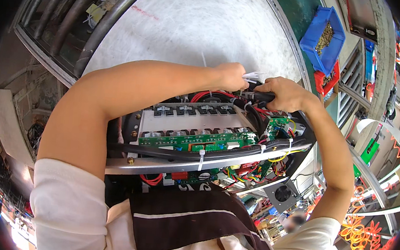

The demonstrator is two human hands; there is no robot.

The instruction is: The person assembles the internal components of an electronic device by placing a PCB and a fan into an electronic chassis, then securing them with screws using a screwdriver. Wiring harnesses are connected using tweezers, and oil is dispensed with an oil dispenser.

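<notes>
Open-frame black-and-silver electronics unit (188, 120) with green circuit boards sits at the near side of the scuffed white tabletop (203, 26), whose faint red marking (145, 12) is unreadable. Left forearm (152, 80) hides the unit's far-left edge. 1 blue plastic bin (328, 64) stands at far right. Right hand (284, 94) grips a thick black cable (263, 96); left hand (233, 77) is closed around thin white plastic ties (252, 75).

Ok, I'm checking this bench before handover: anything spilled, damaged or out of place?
A faint reddish streak, far left on the pale worktop, looks odd against the whitish surface; stain or writing, I can't tell. No spill or obvious damage shows on the open electronics unit.
</notes>
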